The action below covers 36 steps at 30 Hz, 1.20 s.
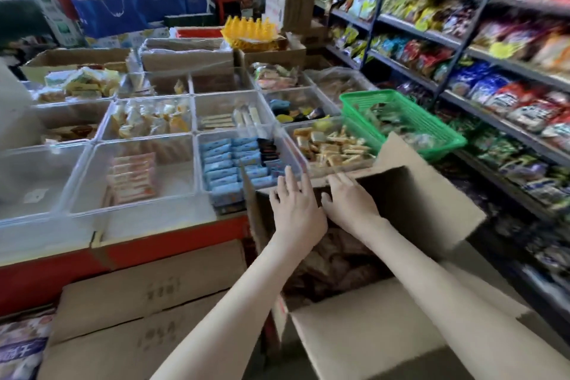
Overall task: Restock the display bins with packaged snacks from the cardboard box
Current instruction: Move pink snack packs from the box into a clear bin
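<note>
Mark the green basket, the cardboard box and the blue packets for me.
green basket (438, 120): head view, right rim.
cardboard box (401, 194): head view, inner far wall.
blue packets (220, 163): head view, middle of the stack.

Green basket (425, 126) — brown box (385, 327), blue packets (220, 163).

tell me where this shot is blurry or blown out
Head view: the snack shelves on the right smear with blur toward the edge; left hand, right hand and cardboard box look sharper; the clear bins carry pale glare; the top-left corner washes out white.
</note>
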{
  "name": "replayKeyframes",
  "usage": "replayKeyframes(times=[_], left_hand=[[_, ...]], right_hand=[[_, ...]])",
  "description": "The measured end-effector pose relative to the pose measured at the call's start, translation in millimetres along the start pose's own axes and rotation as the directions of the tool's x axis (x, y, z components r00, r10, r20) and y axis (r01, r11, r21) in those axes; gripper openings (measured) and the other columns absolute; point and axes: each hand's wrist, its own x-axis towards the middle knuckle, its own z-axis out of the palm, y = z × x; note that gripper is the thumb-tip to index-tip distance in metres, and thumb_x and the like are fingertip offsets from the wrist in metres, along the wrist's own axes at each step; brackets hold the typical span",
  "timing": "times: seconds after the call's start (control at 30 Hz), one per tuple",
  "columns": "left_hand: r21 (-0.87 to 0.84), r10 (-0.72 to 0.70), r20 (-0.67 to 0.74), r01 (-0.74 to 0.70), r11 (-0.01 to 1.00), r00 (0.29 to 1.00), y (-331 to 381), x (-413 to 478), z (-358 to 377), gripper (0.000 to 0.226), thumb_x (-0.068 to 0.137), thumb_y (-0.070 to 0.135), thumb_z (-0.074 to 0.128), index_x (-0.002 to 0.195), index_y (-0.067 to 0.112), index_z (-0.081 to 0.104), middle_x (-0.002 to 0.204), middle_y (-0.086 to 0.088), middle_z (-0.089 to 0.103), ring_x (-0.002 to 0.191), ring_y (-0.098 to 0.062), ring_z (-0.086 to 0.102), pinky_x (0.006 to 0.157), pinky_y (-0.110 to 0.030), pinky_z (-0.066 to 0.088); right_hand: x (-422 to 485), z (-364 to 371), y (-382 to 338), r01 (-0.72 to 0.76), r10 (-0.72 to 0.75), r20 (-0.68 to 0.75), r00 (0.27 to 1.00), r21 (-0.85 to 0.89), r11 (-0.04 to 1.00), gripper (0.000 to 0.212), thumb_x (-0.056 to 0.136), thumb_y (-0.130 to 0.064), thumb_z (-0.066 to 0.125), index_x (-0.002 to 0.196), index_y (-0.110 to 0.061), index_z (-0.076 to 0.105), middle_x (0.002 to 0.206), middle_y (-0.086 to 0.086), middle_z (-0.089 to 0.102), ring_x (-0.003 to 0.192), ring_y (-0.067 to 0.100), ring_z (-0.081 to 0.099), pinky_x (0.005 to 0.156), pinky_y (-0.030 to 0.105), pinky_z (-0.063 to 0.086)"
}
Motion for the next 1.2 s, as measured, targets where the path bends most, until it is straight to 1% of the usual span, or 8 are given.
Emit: replayKeyframes(times=[0.17,0.37,0.53,0.63,0.8,0.9,1.0,1.2], left_hand=[[0.06,-0.003,0.11,-0.003,0.998,0.994,53,-4,57,0.07,0.094,0.034,0.047,0.15,0.011,0.012,0.158,-0.015,-0.007,0.146,-0.031,-0.004,0.114,-0.056,-0.002],[0.173,-0.204,0.354,0.151,0.973,0.913,57,26,130,0.07,0.091,0.026,0.046,0.15,0.011,0.012,0.158,-0.017,-0.005,0.145,-0.034,-0.006,0.112,-0.059,-0.008],[0.046,-0.248,0.506,0.261,0.964,0.826,55,64,178,0.064,0.096,0.026,0.044,0.149,0.007,0.014,0.156,-0.015,0.01,0.142,-0.032,0.017,0.116,-0.041,0.017],[-0.063,-0.213,0.502,0.28,0.958,0.838,54,82,202,0.046,0.099,0.017,0.039,0.143,0.007,0.034,0.147,-0.013,0.038,0.134,-0.025,0.038,0.108,-0.026,0.027],[-0.151,-0.344,0.568,0.506,0.849,0.748,50,117,248,0.041,0.099,0.016,0.039,0.139,0.006,0.044,0.134,-0.016,0.051,0.123,-0.028,0.049,0.099,-0.03,0.038],[-0.152,-0.452,0.596,0.647,0.747,0.663,51,133,272,0.037,0.1,0.019,0.04,0.128,0.0,0.054,0.133,-0.019,0.053,0.123,-0.03,0.05,0.1,-0.029,0.037],[-0.144,-0.547,0.573,0.732,0.665,0.61,51,144,292,0.041,0.102,0.028,0.037,0.12,-0.001,0.06,0.129,-0.019,0.058,0.119,-0.029,0.054,0.097,-0.026,0.037],[-0.176,-0.533,0.589,0.74,0.65,0.608,54,155,303,0.041,0.102,0.029,0.034,0.124,0.005,0.06,0.131,-0.015,0.058,0.123,-0.027,0.052,0.104,-0.027,0.034]], right_hand=[[-25,16,89,-0.14,0.144,0.148,0.979,-0.033,0.99,0.039,0.095,-0.027,0.046,0.13,-0.009,0.044,0.133,0.011,0.044,0.124,0.03,0.041,0.099,0.039,0.039],[-19,51,154,-0.172,0.196,0.28,0.94,-0.107,0.979,0.037,0.096,-0.029,0.045,0.125,-0.007,0.044,0.128,0.012,0.047,0.121,0.032,0.045,0.094,0.039,0.039],[20,103,197,-0.286,0.271,0.446,0.853,-0.036,0.958,0.044,0.095,-0.027,0.044,0.135,-0.007,0.039,0.135,0.013,0.043,0.124,0.033,0.044,0.098,0.039,0.04],[44,142,218,-0.411,0.307,0.546,0.78,0.076,0.909,0.045,0.095,-0.021,0.044,0.138,-0.01,0.04,0.14,0.013,0.045,0.128,0.031,0.044,0.104,0.035,0.038],[66,212,240,-0.365,0.156,0.573,0.804,0.27,0.891,0.085,0.091,-0.011,0.048,0.149,-0.043,-0.005,0.158,-0.008,0.014,0.142,0.014,0.023,0.115,0.026,0.018],[64,252,252,-0.463,0.242,0.647,0.723,0.195,0.865,0.071,0.093,-0.02,0.044,0.152,-0.028,0.005,0.156,-0.008,0.006,0.143,0.015,0.014,0.117,0.03,0.017],[59,274,259,-0.537,0.298,0.707,0.642,0.136,0.833,0.058,0.091,-0.029,0.042,0.147,-0.017,0.029,0.152,0.008,0.032,0.137,0.024,0.035,0.112,0.032,0.031],[67,244,243,-0.475,0.185,0.654,0.733,0.297,0.829,0.05,0.095,-0.031,0.048,0.143,-0.02,0.038,0.151,0.009,0.032,0.139,0.026,0.031,0.115,0.035,0.027]])
